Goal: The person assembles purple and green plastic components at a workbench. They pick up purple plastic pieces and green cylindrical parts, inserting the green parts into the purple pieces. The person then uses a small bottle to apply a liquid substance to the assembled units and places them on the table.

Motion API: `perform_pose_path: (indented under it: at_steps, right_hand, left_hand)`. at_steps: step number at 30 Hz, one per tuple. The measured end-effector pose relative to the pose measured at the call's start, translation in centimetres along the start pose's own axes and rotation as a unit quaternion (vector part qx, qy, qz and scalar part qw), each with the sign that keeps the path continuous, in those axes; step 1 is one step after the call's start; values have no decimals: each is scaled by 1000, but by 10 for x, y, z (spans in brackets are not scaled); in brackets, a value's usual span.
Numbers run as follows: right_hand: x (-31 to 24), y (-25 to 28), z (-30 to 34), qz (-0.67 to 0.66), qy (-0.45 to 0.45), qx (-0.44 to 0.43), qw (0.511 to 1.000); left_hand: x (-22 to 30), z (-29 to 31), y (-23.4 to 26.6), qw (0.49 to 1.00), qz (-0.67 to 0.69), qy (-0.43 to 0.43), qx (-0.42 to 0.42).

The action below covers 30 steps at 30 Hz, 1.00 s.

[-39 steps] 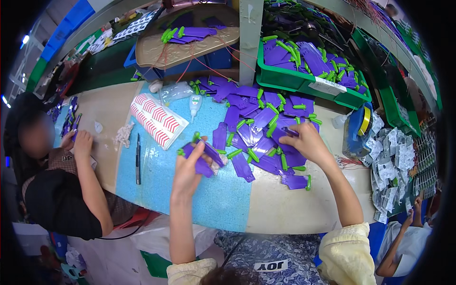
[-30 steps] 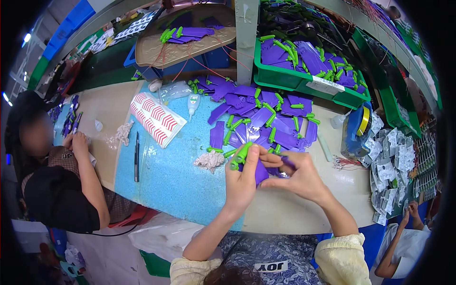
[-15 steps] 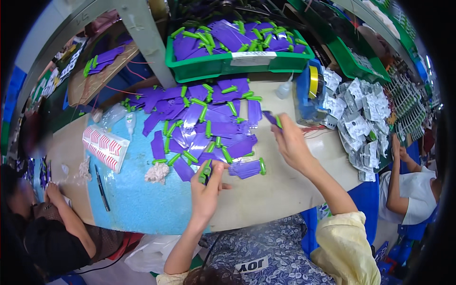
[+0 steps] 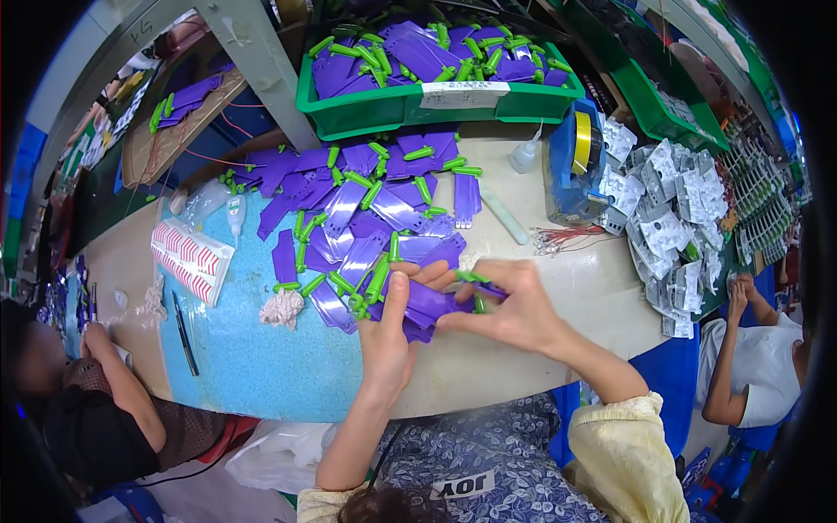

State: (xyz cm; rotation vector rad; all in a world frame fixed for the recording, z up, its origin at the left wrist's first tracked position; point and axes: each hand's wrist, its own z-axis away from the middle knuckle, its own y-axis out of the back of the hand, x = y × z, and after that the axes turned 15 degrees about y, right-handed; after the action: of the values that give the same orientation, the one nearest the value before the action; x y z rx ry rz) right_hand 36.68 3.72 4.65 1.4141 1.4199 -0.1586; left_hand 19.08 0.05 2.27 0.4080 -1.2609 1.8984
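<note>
Several flat purple pieces with bright green ends (image 4: pixel 418 305) are fanned in my left hand (image 4: pixel 388 340), its thumb pressed on them. My right hand (image 4: pixel 514 309) is beside it, closed on another purple piece with a green end (image 4: pixel 484 288); its fingertips meet the edge of the left hand's bunch. How the pieces touch between the fingers is partly hidden. Just beyond both hands lies a loose pile of the same purple pieces (image 4: pixel 349 209), with green ends pointing many ways.
A green bin (image 4: pixel 357 113) full of such pieces stands behind the pile. To the right are a tape dispenser (image 4: pixel 571 166), a small squeeze bottle (image 4: pixel 524 155), a pale green stick (image 4: pixel 506 216) and heaped silvery parts (image 4: pixel 667 227). A pen (image 4: pixel 186 336) lies left. People sit at both sides.
My right hand has come down and left with its purple piece to meet my left hand. The left hand has risen slightly, and its purple pieces now show fanned out.
</note>
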Motion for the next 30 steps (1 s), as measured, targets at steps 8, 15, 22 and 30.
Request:
perform_pose_path:
  at_steps: [8, 15, 22, 30]
  right_hand:
    - [30, 19, 11, 198, 148, 11, 969]
    - [121, -12, -42, 323, -120, 123, 931]
    - [77, -1, -24, 230, -89, 84, 965]
    - [53, -27, -11, 87, 34, 65, 993]
  left_hand:
    - [26, 2, 6, 928, -343, 115, 83]
    - [81, -116, 43, 592, -662, -329, 321]
    - [88, -79, 33, 909, -360, -128, 168]
    - [40, -28, 37, 993, -48, -86, 69]
